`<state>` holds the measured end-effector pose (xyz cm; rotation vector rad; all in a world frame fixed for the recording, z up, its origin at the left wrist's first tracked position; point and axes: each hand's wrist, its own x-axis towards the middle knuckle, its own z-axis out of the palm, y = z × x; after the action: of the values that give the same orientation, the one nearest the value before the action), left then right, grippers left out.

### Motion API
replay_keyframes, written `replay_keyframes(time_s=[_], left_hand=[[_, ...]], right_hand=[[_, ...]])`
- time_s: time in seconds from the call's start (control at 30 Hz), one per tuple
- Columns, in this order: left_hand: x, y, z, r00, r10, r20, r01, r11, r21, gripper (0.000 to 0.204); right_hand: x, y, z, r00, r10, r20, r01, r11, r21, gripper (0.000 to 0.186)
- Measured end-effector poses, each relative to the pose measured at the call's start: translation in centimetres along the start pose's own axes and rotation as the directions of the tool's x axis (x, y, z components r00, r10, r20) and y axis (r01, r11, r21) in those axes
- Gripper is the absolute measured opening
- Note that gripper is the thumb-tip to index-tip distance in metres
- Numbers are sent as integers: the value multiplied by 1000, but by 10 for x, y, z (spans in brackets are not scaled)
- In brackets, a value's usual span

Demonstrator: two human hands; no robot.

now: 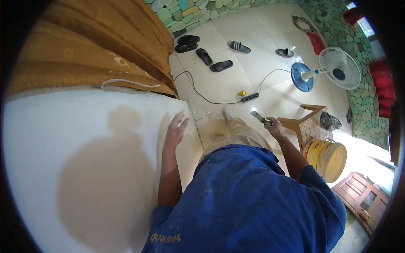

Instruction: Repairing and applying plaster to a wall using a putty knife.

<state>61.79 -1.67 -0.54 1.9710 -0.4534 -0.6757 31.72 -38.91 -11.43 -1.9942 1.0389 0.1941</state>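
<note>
My left hand (177, 126), white with dust, has its fingers apart and holds nothing; it is close to the right end of a white wall surface (88, 168), and whether it touches it I cannot tell. My right hand (274, 126) is closed on the handle of a putty knife (257, 116) with a flat metal blade, held out over the tiled floor. A wooden stool (295, 125) stands just beyond it with a dark crumpled plastic bag (330, 122) on it. A yellow bucket (331, 160) is beside my right forearm.
Ahead on the tiles (204, 86) lie scattered sandals (221, 65), a black power strip (249, 97) with cords, a yellow object (242, 92), a fan (308, 76) and a red bag (316, 43). An orange-brown curtain (84, 50) hangs upper left; a pebble-patterned wall (202, 9) borders the room.
</note>
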Motion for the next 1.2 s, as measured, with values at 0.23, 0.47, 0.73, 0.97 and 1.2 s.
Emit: replay_keyframes(time_s=[0.23, 0.47, 0.73, 0.97, 1.2], left_hand=[[12, -161, 9, 965, 244, 100, -259, 805, 534, 34], [-53, -185, 85, 539, -838, 86, 834, 515, -198, 54], [14, -141, 151, 638, -758, 138, 770, 623, -138, 59], [166, -52, 170, 654, -750, 96, 756, 642, -129, 60], [310, 13, 198, 708, -698, 108, 705, 707, -51, 65]], right_hand=[[-27, 75, -8, 959, 187, -213, -140, 966, 220, 35], [29, 135, -37, 881, 261, -395, -143, 942, 304, 45], [137, 27, -182, 899, 429, -88, 38, 125, 991, 49], [191, -25, -248, 971, 222, -85, 122, -159, 980, 51], [259, -5, -322, 924, 263, -279, 265, 88, 960, 31]])
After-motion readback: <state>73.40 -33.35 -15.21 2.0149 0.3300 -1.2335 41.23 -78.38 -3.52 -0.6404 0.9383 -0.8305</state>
